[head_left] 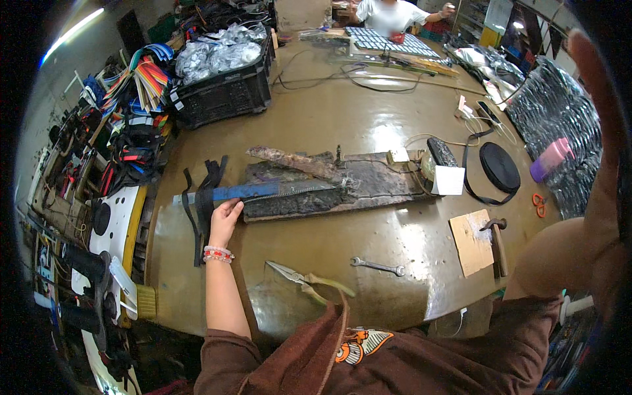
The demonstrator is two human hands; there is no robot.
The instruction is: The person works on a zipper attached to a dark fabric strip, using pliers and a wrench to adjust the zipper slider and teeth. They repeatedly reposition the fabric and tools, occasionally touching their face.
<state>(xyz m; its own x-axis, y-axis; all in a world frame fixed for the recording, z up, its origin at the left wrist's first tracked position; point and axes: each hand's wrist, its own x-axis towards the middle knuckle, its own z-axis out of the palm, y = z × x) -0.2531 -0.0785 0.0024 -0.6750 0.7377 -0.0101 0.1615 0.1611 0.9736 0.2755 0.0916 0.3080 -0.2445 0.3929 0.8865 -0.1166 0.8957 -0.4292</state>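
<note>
My left hand (227,220), with a beaded bracelet on its wrist, is closed at the near edge of a long blue strip (227,192). Its fingers pinch beside black webbing straps (209,187), which lie across the strip's left end. The strip runs right onto a dark, scorched board (289,203), where a rough stick-like piece (293,160) also lies. At the board's right end sits a small boxy device (438,158) with a white card and wires. My right arm is raised along the right rim; its hand (582,49) is dark and blurred, its fingers unclear.
Nearby lie pliers (306,280), a wrench (376,266), a hammer (498,247) beside cardboard (471,242), orange scissors (539,205) and a black webbing roll (499,167). A purple-pink bottle (552,160) stands right. A black crate (224,92) holds plastic bags. Another person (388,16) is across the table.
</note>
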